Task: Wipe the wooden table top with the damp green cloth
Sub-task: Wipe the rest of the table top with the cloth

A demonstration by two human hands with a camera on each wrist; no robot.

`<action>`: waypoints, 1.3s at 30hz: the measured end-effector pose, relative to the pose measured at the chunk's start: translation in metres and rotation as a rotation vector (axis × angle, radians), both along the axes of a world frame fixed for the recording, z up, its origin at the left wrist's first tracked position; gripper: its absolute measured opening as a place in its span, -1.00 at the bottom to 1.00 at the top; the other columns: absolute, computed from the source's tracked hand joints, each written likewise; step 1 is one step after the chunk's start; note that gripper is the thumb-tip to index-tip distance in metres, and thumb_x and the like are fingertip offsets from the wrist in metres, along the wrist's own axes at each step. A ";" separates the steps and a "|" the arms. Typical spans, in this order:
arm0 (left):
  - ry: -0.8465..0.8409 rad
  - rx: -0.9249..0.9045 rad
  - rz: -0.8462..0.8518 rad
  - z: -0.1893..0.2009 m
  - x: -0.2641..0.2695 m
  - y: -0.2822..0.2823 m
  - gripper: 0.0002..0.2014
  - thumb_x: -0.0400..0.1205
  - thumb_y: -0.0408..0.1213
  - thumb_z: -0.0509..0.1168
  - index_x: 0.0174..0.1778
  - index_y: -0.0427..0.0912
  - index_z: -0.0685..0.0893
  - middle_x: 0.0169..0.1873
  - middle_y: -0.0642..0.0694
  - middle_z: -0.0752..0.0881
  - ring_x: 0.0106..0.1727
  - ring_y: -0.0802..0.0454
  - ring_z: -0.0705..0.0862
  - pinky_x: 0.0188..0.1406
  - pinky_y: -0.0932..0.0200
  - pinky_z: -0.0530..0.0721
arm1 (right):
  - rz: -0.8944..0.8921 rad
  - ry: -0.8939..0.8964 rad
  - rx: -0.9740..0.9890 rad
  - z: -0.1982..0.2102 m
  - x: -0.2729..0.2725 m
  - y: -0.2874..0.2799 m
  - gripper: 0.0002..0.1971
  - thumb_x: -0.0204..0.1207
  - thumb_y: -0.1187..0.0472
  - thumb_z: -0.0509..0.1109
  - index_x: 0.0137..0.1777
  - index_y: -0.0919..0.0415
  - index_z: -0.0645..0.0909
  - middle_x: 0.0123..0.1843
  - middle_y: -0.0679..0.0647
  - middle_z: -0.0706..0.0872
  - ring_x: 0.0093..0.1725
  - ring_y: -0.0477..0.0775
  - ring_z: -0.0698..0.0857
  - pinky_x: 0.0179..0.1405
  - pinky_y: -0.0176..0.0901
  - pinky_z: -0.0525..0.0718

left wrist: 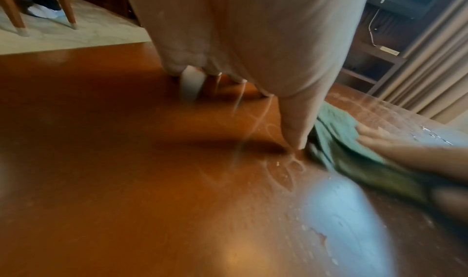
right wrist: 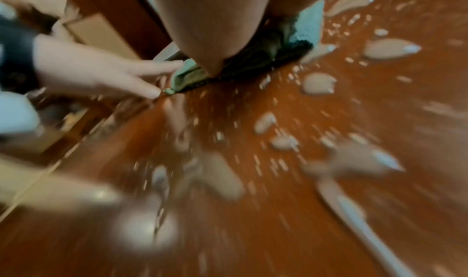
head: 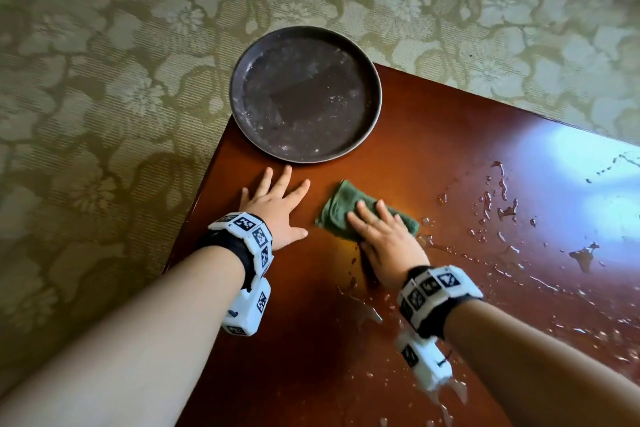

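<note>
Fingers of the right hand (head: pixel 388 239) press flat on the green cloth (head: pixel 341 208), mid-tabletop (head: pixel 450 135); left hand (head: pixel 277 206) lies spread beside it. Risks: sweeping water droplets (head: pixel 502 211) off the edge, or nudging the overhanging round tray (head: pixel 304 94).

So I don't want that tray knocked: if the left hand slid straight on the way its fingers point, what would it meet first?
Most likely the round tray: the left hand lies flat on the table, its fingertips just short of the tray's near rim.
</note>
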State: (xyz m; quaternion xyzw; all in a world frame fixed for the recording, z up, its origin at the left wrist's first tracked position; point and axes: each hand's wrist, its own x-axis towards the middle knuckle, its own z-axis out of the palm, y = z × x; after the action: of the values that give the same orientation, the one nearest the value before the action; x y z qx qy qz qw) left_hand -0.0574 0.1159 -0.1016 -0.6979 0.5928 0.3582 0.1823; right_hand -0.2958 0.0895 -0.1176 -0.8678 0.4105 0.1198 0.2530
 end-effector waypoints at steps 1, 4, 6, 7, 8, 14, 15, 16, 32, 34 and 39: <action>0.003 0.004 -0.003 0.001 0.001 0.002 -0.11 0.62 0.19 0.29 0.69 0.33 -0.21 0.67 0.08 -0.44 0.69 -0.13 -0.41 0.62 -0.41 -0.10 | 0.075 0.004 0.021 0.000 -0.005 0.010 -0.42 0.64 0.20 0.12 0.62 -0.11 0.05 0.66 -0.12 -0.01 0.63 0.14 -0.16 0.57 0.16 -0.04; 0.018 0.017 -0.006 0.003 -0.001 0.016 -0.08 0.60 0.19 0.33 0.66 0.40 -0.23 0.66 0.11 -0.46 0.68 -0.13 -0.43 0.59 -0.46 -0.08 | 0.305 0.051 0.030 -0.001 -0.025 0.033 -0.42 0.57 0.10 0.14 0.60 -0.05 0.15 0.63 -0.07 0.17 0.58 0.17 0.00 0.47 0.16 0.09; 0.018 0.031 -0.013 0.002 -0.004 0.032 -0.05 0.57 0.20 0.35 0.64 0.46 -0.25 0.64 0.14 -0.50 0.67 -0.15 -0.46 0.56 -0.51 -0.07 | 0.348 0.111 -0.022 0.002 -0.030 0.032 -0.41 0.51 0.01 0.08 0.58 -0.03 0.19 0.60 -0.05 0.28 0.55 0.16 0.14 0.41 0.13 0.25; 0.012 0.042 -0.017 0.002 -0.004 0.042 -0.04 0.56 0.21 0.37 0.63 0.47 -0.26 0.63 0.14 -0.52 0.66 -0.15 -0.47 0.55 -0.53 -0.07 | 0.327 0.114 -0.012 0.004 -0.028 0.028 -0.41 0.54 0.01 0.08 0.60 -0.03 0.15 0.62 -0.05 0.24 0.57 0.14 0.09 0.45 0.12 0.22; 0.006 0.048 -0.023 0.001 -0.005 0.051 -0.03 0.55 0.21 0.38 0.62 0.48 -0.27 0.62 0.14 -0.53 0.66 -0.16 -0.48 0.54 -0.54 -0.07 | 0.286 0.089 -0.023 0.004 -0.026 0.020 -0.41 0.59 0.03 0.09 0.62 -0.04 0.08 0.65 -0.06 0.12 0.59 0.12 -0.02 0.51 0.09 0.13; 0.022 0.060 0.001 -0.001 -0.004 0.062 0.01 0.53 0.16 0.44 0.62 0.49 -0.23 0.63 0.15 -0.52 0.65 -0.17 -0.49 0.55 -0.54 -0.11 | -0.191 0.041 0.054 0.005 0.006 -0.021 -0.42 0.68 0.05 0.06 0.64 -0.09 -0.07 0.68 -0.09 -0.17 0.64 0.18 -0.23 0.59 0.13 -0.10; 0.023 0.056 0.003 -0.001 -0.005 0.061 0.01 0.52 0.15 0.46 0.63 0.49 -0.21 0.63 0.15 -0.51 0.65 -0.17 -0.49 0.54 -0.54 -0.11 | -0.220 0.052 0.062 0.005 0.013 -0.022 -0.42 0.68 0.05 0.06 0.64 -0.09 -0.08 0.68 -0.09 -0.17 0.63 0.19 -0.24 0.59 0.16 -0.10; 0.022 0.050 0.004 -0.001 -0.005 0.060 0.01 0.51 0.15 0.46 0.63 0.49 -0.20 0.64 0.15 -0.50 0.66 -0.16 -0.48 0.54 -0.55 -0.11 | -0.227 0.063 0.060 0.005 0.018 -0.020 -0.42 0.68 0.04 0.06 0.64 -0.10 -0.08 0.68 -0.09 -0.18 0.63 0.20 -0.25 0.58 0.18 -0.10; -0.013 0.033 0.074 0.009 0.001 0.108 -0.02 0.57 0.16 0.39 0.62 0.47 -0.29 0.63 0.15 -0.52 0.66 -0.18 -0.46 0.52 -0.60 -0.02 | 0.219 0.132 0.063 0.012 -0.034 0.083 -0.37 0.57 -0.03 0.03 0.63 -0.08 -0.04 0.62 -0.18 -0.11 0.59 0.15 -0.16 0.53 0.12 0.09; -0.015 0.071 0.106 0.008 0.004 0.120 0.00 0.56 0.13 0.42 0.61 0.49 -0.27 0.61 0.14 -0.55 0.65 -0.20 -0.49 0.52 -0.61 0.00 | 0.057 0.130 0.077 0.011 -0.029 0.073 -0.39 0.65 0.03 0.07 0.63 -0.11 -0.14 0.59 -0.21 -0.28 0.60 0.10 -0.28 0.59 0.09 -0.05; 0.046 0.070 0.168 0.003 0.006 0.125 0.01 0.53 0.06 0.49 0.62 0.52 -0.18 0.62 0.17 -0.52 0.64 -0.19 -0.50 0.51 -0.63 -0.01 | -0.254 0.132 0.032 0.006 0.004 0.039 -0.39 0.67 0.05 0.04 0.65 0.01 -0.13 0.68 -0.05 -0.20 0.64 0.21 -0.22 0.58 0.12 -0.10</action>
State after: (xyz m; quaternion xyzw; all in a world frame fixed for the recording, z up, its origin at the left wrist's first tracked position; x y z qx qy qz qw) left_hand -0.0515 0.2406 -0.0990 -0.7299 0.5233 0.4088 0.1621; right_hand -0.2921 0.1283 -0.1119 -0.7949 0.5308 0.1503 0.2525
